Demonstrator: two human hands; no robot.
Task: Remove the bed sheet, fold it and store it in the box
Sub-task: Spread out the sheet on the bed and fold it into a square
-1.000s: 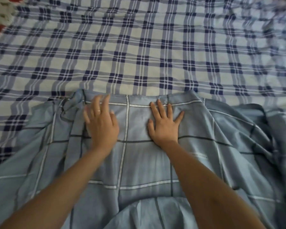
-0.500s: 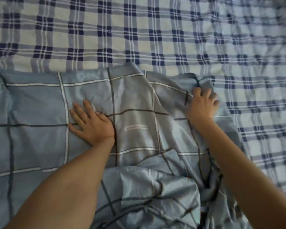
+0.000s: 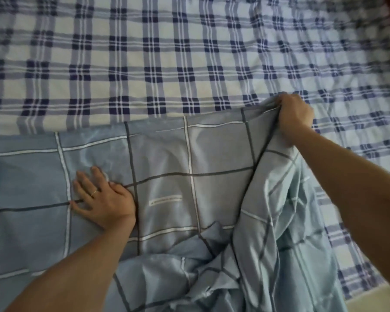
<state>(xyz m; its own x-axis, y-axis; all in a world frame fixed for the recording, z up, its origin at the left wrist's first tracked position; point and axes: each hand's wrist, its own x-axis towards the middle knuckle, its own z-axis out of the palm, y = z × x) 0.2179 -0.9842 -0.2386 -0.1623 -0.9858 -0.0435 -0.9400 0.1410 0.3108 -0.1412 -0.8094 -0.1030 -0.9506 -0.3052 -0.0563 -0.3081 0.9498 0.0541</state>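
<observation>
The left hand (image 3: 104, 198) presses flat, fingers spread, on the blue bed sheet (image 3: 167, 158). The right hand (image 3: 294, 114) grips its lifted far corner over the plaid mattress cover (image 3: 144, 52).

Left hand (image 3: 104, 199): palm down, fingers straight and spread, pressed flat on the sheet (image 3: 162, 154). Left forearm bare, comes in from bottom left, angled up and right. Right hand (image 3: 294, 113): farther out and to the right, fingers curled into a fist round a bunched sheet edge, back of hand facing the camera. Right forearm bare, comes in from the right edge, nearly straight. Hands well apart.
</observation>
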